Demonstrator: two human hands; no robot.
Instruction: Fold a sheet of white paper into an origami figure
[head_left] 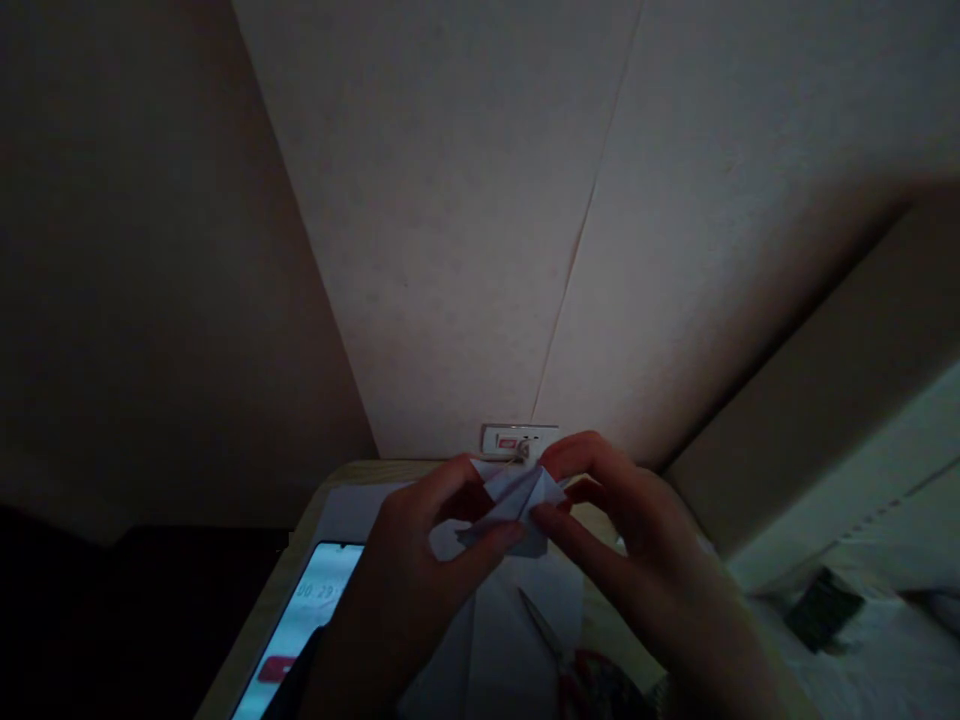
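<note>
A small piece of folded white paper [517,505] with several creased flaps is held up between both hands above the table. My left hand [427,560] pinches its left side, thumb along the lower front edge and fingers behind. My right hand [622,520] grips the upper right flap between thumb and forefinger. Below the hands, white paper sheets [495,640] lie on the table, and a pair of scissors [551,640] with red handles rests on them, blades pointing away from me. The fingers behind the folded paper are partly hidden.
A lit phone [300,620] showing a timer lies at the left of the wooden table [341,475]. Behind the hands, a wall socket [506,440] has a plug in it. The pale wall [465,250] meets the table's back edge. Dim light covers everything.
</note>
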